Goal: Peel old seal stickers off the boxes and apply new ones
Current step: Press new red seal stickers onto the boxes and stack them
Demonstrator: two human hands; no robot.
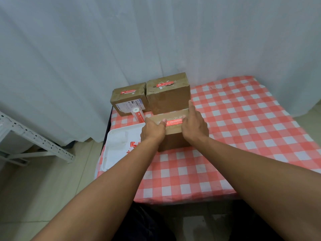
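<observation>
Two bare forearms reach from the lower frame to a small brown cardboard box (173,136) at centre, on the red-and-white checked tablecloth (243,127). Left hand (152,130) rests on the box's left top edge, fingers loosely bent, thumb tip touching the left end of the red seal sticker (173,122) on the box top. Right hand (194,126) lies flat over the sticker's right end, index finger straight. White tray (118,146) just left of the box. Behind: a white sticker roll (138,114), then two larger brown cardboard boxes (167,93), each carrying a red sticker, against a white curtain (156,32).
</observation>
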